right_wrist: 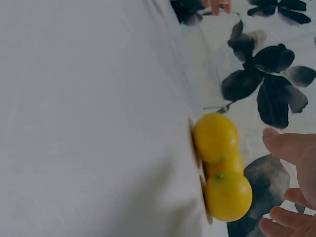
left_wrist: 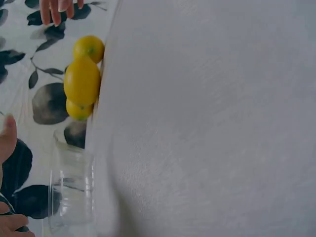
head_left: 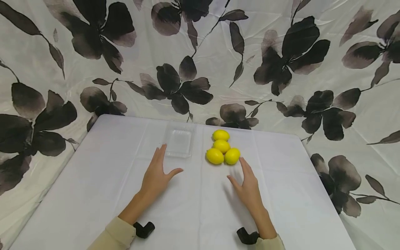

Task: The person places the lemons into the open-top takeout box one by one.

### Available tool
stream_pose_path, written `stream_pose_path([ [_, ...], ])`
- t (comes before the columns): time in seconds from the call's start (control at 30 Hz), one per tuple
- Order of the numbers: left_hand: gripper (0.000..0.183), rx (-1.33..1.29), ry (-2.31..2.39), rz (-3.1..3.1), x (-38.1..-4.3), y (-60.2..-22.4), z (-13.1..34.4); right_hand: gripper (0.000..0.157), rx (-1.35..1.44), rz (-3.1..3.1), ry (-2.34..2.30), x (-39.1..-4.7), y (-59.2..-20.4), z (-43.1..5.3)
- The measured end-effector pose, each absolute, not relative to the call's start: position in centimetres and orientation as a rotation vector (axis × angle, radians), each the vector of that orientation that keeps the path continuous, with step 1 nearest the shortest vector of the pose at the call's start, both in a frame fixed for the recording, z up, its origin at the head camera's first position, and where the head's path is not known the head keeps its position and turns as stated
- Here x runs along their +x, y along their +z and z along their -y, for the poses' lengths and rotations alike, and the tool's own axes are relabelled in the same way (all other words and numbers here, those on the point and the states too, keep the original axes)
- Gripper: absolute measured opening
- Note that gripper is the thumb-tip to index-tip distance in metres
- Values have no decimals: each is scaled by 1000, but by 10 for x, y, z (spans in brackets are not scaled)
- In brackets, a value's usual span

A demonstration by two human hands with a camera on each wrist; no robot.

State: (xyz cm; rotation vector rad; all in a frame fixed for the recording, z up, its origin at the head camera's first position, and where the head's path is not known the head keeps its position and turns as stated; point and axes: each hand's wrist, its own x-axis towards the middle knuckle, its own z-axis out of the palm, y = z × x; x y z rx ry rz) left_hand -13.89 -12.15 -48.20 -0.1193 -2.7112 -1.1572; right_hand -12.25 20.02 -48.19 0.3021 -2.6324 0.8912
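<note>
Near the far edge of the white surface [head_left: 93, 194], four lemons [head_left: 221, 146] sat bunched, right of a clear tray [head_left: 179, 140]. Left hand [head_left: 156, 178] and right hand [head_left: 250, 187] were apart, fingers extended, thumbs spread. Left fingertips by tray's left side, right by nearest-right lemon; couldn't tell contact. Floral cloth [head_left: 170, 83] behind.

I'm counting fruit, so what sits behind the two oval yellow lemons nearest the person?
Two more oval yellow lemons: a middle lemon and, beyond it, a far lemon. The front left lemon and front right lemon partly hide the middle lemon's near side; what they cover is unseen.
</note>
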Motion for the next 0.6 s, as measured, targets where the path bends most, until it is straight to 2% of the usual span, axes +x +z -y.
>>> stream_pose_path([
  [0.37, 113, -14, -1586, 2537, -175, -503, 135, 73, 202, 2623, 1115, -160, -494, -216],
  [0.6, 110, -77, -1669, 2508, -191, -508, 138, 71, 172, 2607, 1222, -182, -503, -223],
])
